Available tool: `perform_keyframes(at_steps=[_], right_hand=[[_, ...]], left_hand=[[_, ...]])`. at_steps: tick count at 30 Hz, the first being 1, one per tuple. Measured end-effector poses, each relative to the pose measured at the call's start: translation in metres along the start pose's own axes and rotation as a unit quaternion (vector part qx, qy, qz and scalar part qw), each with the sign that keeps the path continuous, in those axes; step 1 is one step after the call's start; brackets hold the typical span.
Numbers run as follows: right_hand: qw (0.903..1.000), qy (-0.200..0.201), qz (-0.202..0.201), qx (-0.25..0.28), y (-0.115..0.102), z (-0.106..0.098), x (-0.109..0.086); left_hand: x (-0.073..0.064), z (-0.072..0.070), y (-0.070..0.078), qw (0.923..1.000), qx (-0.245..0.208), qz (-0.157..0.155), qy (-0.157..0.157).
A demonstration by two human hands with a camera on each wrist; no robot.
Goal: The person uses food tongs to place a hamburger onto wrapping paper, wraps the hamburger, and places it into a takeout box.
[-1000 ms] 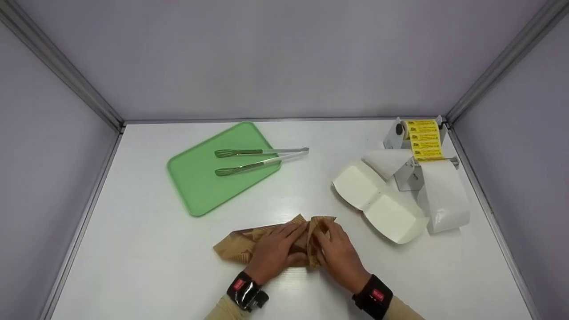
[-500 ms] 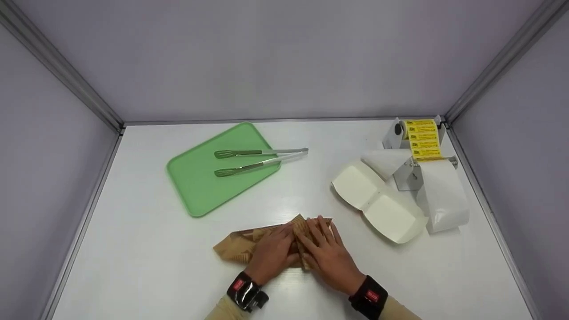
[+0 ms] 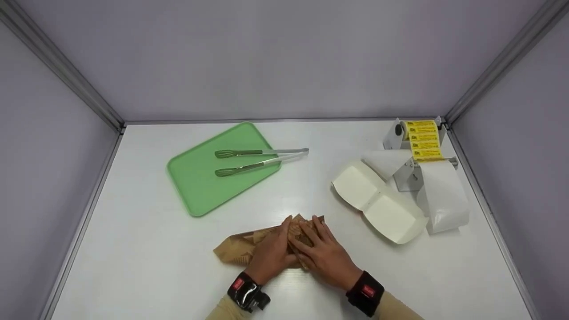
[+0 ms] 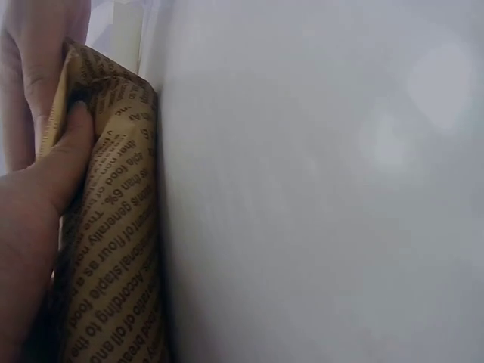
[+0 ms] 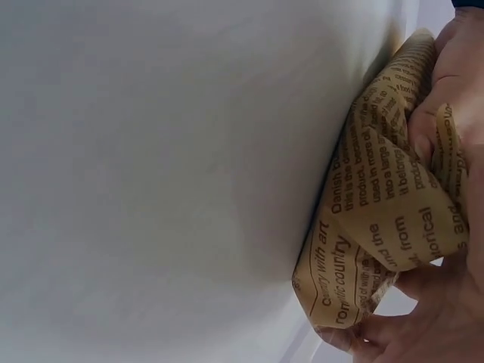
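Observation:
A brown printed paper wrapper [image 3: 235, 250] lies folded into a long bundle near the table's front; what it encloses is hidden. My left hand [image 3: 270, 254] grips the bundle's middle from above, fingers over the far side. In the left wrist view its thumb [image 4: 72, 151] is tucked into a fold of the printed paper [image 4: 117, 242]. Spread over the bundle's right end, my right hand [image 3: 328, 257] presses the folded paper down with fairly straight fingers. The right wrist view shows a creased flap [image 5: 401, 227] of the wrapper between the two hands.
A green tray [image 3: 200, 195] stands back left, with metal tongs [image 3: 249, 166] lying across its right edge. To the right sits an opened white clamshell box [image 3: 391, 215]. Behind it is a dispenser with a roll of yellow labels [image 3: 424, 138] and a hanging white backing strip [image 3: 444, 200].
My right hand has moved left, folding the wrapper's right end inward and flattening it, its fingers now spread. The left fingers have shifted slightly outward; the bundle looks shorter on the right.

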State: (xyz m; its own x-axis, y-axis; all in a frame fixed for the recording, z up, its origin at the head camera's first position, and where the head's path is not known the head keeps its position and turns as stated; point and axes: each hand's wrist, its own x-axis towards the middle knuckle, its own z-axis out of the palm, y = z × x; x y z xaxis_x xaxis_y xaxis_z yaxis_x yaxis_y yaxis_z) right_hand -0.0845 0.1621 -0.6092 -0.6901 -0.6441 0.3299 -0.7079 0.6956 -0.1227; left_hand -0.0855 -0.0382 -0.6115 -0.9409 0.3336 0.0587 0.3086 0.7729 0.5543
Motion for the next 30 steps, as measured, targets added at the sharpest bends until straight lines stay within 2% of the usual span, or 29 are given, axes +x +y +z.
perform_keyframes(at_steps=[3, 6, 9, 15, 20, 24, 30], right_hand=[[0.9991, -0.009, -0.028, -0.029, 0.0, 0.002, 0.002], [0.9967, -0.015, -0.053, -0.059, 0.0, 0.004, 0.002], [0.9961, -0.019, -0.057, -0.065, -0.001, 0.004, 0.002], [0.9991, -0.038, -0.021, 0.003, -0.003, 0.003, 0.003], [0.994, -0.074, 0.009, 0.081, -0.003, 0.0, 0.005], [0.9895, -0.088, 0.018, 0.113, -0.001, 0.0, 0.007], [0.991, -0.085, 0.019, 0.102, -0.002, 0.002, 0.006]], left_hand=[[0.001, 0.0, 0.0, 0.9998, -0.016, 0.001, -0.012], [-0.001, 0.001, -0.002, 0.9994, -0.008, 0.024, -0.023], [-0.002, 0.002, -0.004, 0.9985, 0.005, 0.045, -0.029], [-0.006, -0.004, -0.008, 0.9982, 0.023, 0.044, -0.035], [-0.012, -0.018, -0.016, 0.9972, 0.052, 0.037, -0.04], [-0.019, -0.031, -0.025, 0.9982, 0.054, 0.005, -0.025], [-0.032, -0.042, -0.041, 0.9964, 0.039, -0.073, 0.022]])
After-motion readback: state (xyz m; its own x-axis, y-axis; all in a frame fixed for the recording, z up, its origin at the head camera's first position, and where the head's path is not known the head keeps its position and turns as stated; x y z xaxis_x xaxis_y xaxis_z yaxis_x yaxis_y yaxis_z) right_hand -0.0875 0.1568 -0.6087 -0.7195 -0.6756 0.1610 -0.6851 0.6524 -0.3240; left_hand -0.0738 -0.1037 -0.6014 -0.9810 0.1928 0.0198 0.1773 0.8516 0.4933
